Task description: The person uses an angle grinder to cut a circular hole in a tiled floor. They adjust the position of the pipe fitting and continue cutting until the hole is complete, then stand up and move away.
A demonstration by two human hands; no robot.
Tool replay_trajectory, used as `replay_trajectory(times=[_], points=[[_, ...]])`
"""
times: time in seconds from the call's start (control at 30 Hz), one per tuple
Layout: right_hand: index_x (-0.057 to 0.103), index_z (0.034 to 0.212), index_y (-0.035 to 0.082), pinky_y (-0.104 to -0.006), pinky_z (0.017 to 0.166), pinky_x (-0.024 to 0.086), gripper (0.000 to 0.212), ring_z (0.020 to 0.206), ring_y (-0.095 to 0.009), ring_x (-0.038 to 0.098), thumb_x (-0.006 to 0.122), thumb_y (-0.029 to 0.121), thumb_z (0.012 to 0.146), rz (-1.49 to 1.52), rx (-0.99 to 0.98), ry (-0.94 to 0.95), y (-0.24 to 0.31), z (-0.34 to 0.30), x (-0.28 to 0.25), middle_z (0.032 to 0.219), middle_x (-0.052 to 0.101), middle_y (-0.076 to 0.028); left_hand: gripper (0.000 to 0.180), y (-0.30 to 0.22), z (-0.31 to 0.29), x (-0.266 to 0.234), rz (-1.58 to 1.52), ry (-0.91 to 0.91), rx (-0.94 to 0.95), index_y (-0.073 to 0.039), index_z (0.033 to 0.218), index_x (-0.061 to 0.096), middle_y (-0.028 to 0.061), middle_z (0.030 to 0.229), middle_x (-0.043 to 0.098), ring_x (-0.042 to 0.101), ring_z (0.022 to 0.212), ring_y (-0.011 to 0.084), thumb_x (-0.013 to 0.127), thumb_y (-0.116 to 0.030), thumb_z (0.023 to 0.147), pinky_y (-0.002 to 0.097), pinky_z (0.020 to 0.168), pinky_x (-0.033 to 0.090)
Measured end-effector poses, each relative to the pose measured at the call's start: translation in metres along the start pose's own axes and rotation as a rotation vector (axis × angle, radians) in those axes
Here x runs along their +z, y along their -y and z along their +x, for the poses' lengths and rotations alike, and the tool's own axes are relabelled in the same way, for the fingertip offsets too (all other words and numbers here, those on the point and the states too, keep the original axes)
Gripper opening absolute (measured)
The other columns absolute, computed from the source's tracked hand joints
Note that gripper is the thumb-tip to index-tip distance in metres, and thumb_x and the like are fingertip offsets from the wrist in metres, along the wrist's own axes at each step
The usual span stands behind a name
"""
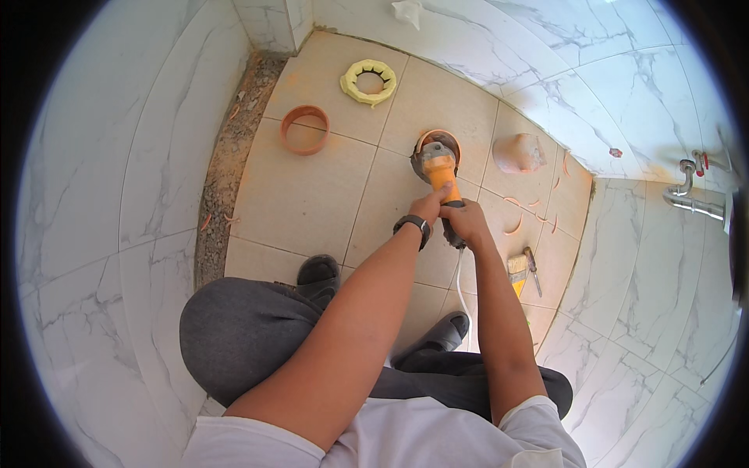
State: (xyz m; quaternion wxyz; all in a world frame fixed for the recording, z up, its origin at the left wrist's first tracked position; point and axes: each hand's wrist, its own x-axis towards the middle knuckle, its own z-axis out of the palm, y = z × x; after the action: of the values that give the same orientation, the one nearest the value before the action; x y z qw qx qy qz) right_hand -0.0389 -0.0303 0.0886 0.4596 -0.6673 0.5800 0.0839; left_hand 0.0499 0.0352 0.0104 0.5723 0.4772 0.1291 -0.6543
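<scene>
Left hand (431, 205), right hand (468, 221) clasped round yellow-and-black angle grinder (441, 171), likely two-handed for control; grey metal head (434, 150) at orange round plastic pipe rim (458, 143).

Loads of bare tile left of the grinder (441, 168), so you could swing over from the left hand (427, 206) and hit nothing until the orange ring (286, 132). Tight squeeze between that and the yellow ring (349, 84) tho. There's an open lane from the yellow one down to the grinder.

Right side's messier: a narrow strip of tile, then the pale lump (516, 154) blocks you. Below that, curly orange scraps (512, 227) litter the floor off the right hand (468, 224), then the brush (518, 274) and screwdriver (533, 269) sit side by side. Between the forearms, the white cord (463, 285) cuts the gap.
</scene>
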Motion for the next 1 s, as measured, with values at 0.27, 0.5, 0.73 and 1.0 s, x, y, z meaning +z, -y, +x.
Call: replay_trajectory(times=[0.27,0.5,0.73,1.0], points=[[0.066,0.088,-0.006,-0.0337,0.057,0.051,0.047,0.061,-0.022,0.066,0.079,0.034,0.069,-0.026,-0.047,-0.010,0.004,-0.005,0.000,0.074,0.068,-0.014,0.070,-0.001,-0.007,-0.001,-0.013,0.009,0.021,0.007,0.126,0.058,0.0151,0.120,0.066,0.058,0.114,0.0207,0.072,-0.050,0.089,0.0359,0.106,0.034],[0.062,0.089,-0.006,-0.0315,0.046,0.048,0.036,0.050,-0.018,0.061,0.079,0.023,0.075,-0.038,-0.046,-0.003,0.002,-0.009,-0.003,0.068,0.064,-0.011,0.072,0.001,-0.012,0.002,-0.026,0.048,0.002,0.007,0.130,0.057,0.0161,0.128,0.063,0.054,0.123,0.0215,0.071,-0.050,0.089,0.0384,0.111,0.028],[0.068,0.091,-0.006,-0.0348,0.064,0.053,0.054,0.070,-0.025,0.069,0.080,0.041,0.066,-0.090,-0.011,-0.015,0.002,-0.012,-0.007,0.079,0.071,-0.016,0.079,-0.004,-0.021,0.005,0.080,0.051,-0.004,0.006,0.134,0.055,0.0187,0.136,0.058,0.046,0.133,0.0233,0.071,-0.055,0.087,0.0407,0.114,0.025],[0.068,0.090,-0.005,-0.0351,0.064,0.053,0.053,0.068,-0.025,0.069,0.080,0.041,0.067,-0.089,-0.011,0.000,0.000,-0.004,-0.005,0.077,0.071,-0.016,0.082,-0.006,-0.018,0.001,0.039,0.087,-0.021,0.007,0.136,0.053,0.0194,0.141,0.054,0.043,0.135,0.0239,0.071,-0.057,0.087,0.0411,0.114,0.024]])
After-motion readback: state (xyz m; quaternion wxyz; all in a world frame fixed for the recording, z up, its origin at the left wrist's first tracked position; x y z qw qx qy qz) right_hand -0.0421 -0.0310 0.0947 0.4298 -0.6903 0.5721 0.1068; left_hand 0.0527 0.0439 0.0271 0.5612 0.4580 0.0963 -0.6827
